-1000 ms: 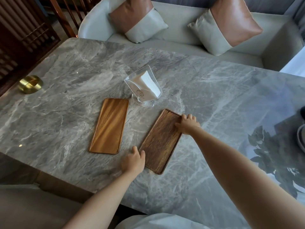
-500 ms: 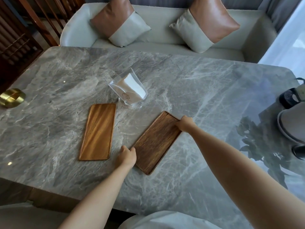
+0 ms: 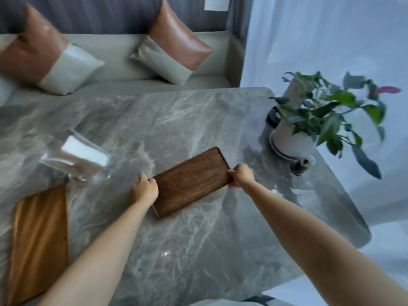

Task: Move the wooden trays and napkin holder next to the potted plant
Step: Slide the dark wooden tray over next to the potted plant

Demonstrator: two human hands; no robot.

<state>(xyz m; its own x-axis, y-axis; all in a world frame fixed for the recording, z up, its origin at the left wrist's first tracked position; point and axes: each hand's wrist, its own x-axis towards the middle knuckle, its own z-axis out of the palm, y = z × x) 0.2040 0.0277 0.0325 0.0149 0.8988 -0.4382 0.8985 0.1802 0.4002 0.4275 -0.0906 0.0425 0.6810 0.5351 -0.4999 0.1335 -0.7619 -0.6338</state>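
**Dark tray held at both ends over the marble table**

Both hands are closed on the dark wooden tray (image 3: 191, 181), which sits near the middle of the view. The left hand (image 3: 144, 191) clamps the short end at the tray's 8 o'clock side, fingers curled over the rim. The right hand (image 3: 241, 176) grips the opposite short end at 3 o'clock, thumb on top and fingers wrapped underneath. The tray runs diagonally, its far corner pointing toward 1 o'clock (whether it is lifted clear of the surface or just skimming it cannot be told, though a shadow shows along its near edge).

The potted plant (image 3: 318, 120) stands in a white pot at 2 o'clock from the tray, near the table's right edge and apart from the tray. A small dark object (image 3: 301, 166) sits just in front of the pot.

The lighter wooden tray (image 3: 39, 237) lies flat at 8 o'clock, near the left edge of the view, well apart from the plant. The clear napkin holder (image 3: 77, 156), with white napkins inside and blurred, stands at 9 o'clock from the dark tray, just beyond the lighter tray's far corner.

The grey marble table (image 3: 198, 250) carries all of it; a sofa (image 3: 114, 54) with two two-tone cushions runs along its far side at 11 o'clock.
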